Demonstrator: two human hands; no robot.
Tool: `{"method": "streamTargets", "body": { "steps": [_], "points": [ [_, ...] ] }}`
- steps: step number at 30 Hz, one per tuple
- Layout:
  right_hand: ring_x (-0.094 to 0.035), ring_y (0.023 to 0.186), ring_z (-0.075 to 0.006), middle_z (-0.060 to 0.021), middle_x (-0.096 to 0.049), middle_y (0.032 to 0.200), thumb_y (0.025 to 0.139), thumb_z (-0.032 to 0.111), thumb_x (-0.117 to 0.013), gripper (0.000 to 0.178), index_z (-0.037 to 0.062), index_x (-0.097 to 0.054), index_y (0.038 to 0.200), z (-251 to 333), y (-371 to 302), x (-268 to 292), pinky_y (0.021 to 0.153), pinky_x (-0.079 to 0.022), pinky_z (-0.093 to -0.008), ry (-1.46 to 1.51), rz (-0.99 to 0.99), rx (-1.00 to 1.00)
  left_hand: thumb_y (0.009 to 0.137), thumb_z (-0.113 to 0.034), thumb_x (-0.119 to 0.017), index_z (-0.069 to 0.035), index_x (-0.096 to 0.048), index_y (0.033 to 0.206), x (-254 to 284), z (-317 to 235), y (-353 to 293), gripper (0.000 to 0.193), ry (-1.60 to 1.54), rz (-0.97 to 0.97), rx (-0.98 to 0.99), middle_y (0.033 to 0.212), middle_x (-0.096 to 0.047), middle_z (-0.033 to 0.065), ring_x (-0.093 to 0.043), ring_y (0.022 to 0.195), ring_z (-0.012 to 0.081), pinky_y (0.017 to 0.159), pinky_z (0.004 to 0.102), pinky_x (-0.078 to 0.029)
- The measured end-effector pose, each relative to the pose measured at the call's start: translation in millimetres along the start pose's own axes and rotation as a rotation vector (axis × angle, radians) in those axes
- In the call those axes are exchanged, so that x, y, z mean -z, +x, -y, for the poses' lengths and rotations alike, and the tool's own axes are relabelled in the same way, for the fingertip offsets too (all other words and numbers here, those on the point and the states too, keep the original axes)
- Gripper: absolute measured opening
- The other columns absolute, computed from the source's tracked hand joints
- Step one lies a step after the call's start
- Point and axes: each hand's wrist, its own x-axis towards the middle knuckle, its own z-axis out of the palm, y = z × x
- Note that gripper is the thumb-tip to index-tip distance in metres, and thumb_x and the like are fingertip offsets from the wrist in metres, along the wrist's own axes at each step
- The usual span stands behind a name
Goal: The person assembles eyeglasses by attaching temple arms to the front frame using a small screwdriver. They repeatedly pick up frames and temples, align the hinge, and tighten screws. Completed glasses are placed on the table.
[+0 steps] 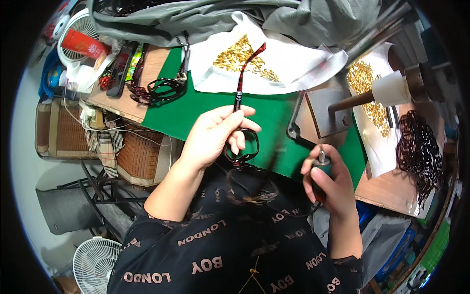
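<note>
The left grip (220, 130) hides the part where the raised temple (239, 88) meets the eyeglass frame (249, 157), and the right grip (332, 180) covers most of the handle of a metal-tipped tool (322, 158). The bars (379, 38) at upper right are blurred. Single gold pieces (235, 56) are too small to tell, and the lower edge cuts off a white fan (93, 264).

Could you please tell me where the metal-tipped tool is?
In the head view, the metal-tipped tool is right of centre, held in the right hand, just below the metal base in the picture.
</note>
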Motion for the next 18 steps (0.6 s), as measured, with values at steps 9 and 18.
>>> {"method": "streamTargets", "body": {
  "steps": [9,18],
  "points": [
    [-0.054,0.095,-0.0204,-0.0140,-0.053,0.114,0.086,0.004,-0.052,0.045,-0.0033,-0.039,0.128,-3.6,0.8,54.1,0.086,-0.043,-0.0301,-1.006,-0.691,0.493,0.093,-0.022,-0.047,0.011,-0.048,0.116,5.8,-5.1,-4.8,0.040,-0.419,0.325,0.149,0.085,-0.065,0.0175,-0.045,0.045,0.0065,0.039,0.0170,-0.035],
    [-0.045,0.116,-0.0324,-0.0216,-0.048,0.124,0.085,0.011,-0.056,0.048,-0.0057,-0.040,0.127,-14.5,4.7,70.8,0.100,-0.032,-0.0363,-1.216,-0.716,0.452,0.092,-0.027,-0.049,0.007,-0.049,0.113,11.6,3.3,-5.4,0.040,-0.553,0.571,0.196,0.087,-0.064,0.0177,-0.054,0.054,0.0137,0.044,0.0218,-0.042]
  ]
}}
